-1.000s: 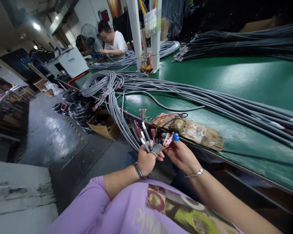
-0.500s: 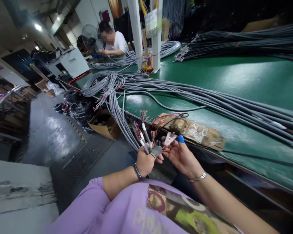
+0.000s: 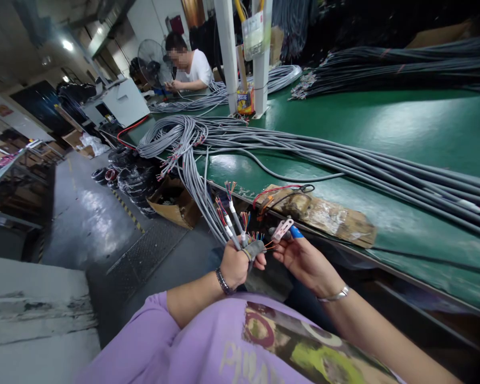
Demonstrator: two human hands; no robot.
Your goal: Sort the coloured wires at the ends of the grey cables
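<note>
My left hand (image 3: pixel 236 264) is closed round several grey cable ends (image 3: pixel 232 224) whose stripped coloured wires fan upward; a grey cot covers its thumb. My right hand (image 3: pixel 302 256), with a blue fingertip cot, pinches a small pale pink flat piece (image 3: pixel 282 229) close to the thin coloured wires at the cable tips. Both hands sit just below the front edge of the green table (image 3: pixel 404 133). The held cables run up into the big grey cable bundle (image 3: pixel 344 160) lying across the table.
A worn cardboard pad (image 3: pixel 324 213) with a red wire lies at the table edge. A cardboard box (image 3: pixel 172 200) and black cable coils (image 3: pixel 134 178) sit on the floor at left. Another person (image 3: pixel 188 66) works at the far end beside a fan and white posts (image 3: pixel 260 53).
The right hand has tilted the pink piece and moved it slightly right and down beside the wire tips. The left hand keeps its grip on the cables.
</note>
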